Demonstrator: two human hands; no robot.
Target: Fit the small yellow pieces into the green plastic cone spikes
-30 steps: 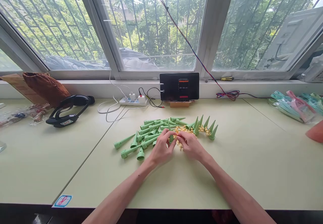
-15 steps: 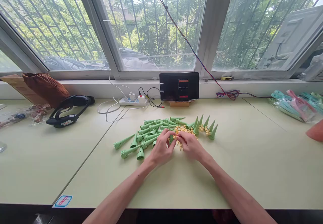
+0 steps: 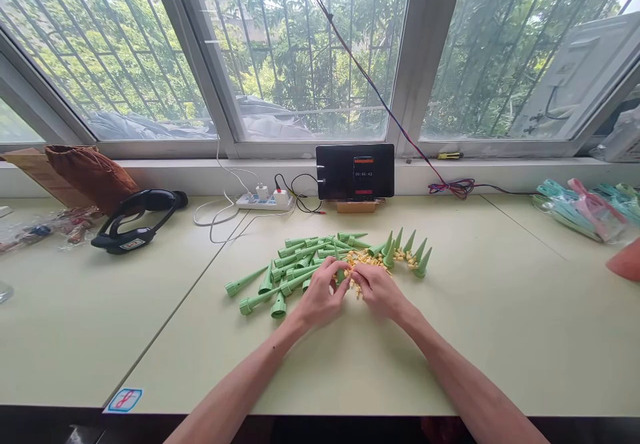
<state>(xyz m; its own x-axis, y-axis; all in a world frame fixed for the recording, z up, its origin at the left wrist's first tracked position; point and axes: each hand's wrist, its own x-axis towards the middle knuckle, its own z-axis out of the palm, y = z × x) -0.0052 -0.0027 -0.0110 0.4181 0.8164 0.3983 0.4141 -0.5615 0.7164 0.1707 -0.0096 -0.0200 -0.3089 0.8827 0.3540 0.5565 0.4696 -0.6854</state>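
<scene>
My left hand (image 3: 324, 291) is closed around a green plastic watering spike (image 3: 339, 255), whose tip points up above my fingers. Close against it, my right hand (image 3: 376, 287) is pinched at the spike's side; a small yellow piece seems to be in its fingertips, mostly hidden. Small yellow valves (image 3: 358, 291) lie in a pile just beyond and under my fingers. To the left spreads a heap of green watering spikes (image 3: 280, 270), most lying down. On the right, several green spikes (image 3: 423, 263) stand point up with yellow valves at their bases.
A tablet (image 3: 333, 174) showing a timer leans on a small cardboard block at the back. Left of it are a power strip (image 3: 250, 201) with white cables, black headgear (image 3: 131, 239) and a brown pouch (image 3: 90, 177). Bagged teal and pink items (image 3: 583, 207) lie far right.
Almost nothing differs. My right hand's fingertips have shifted very slightly to the right of my left hand's; the spike stays in my left hand.
</scene>
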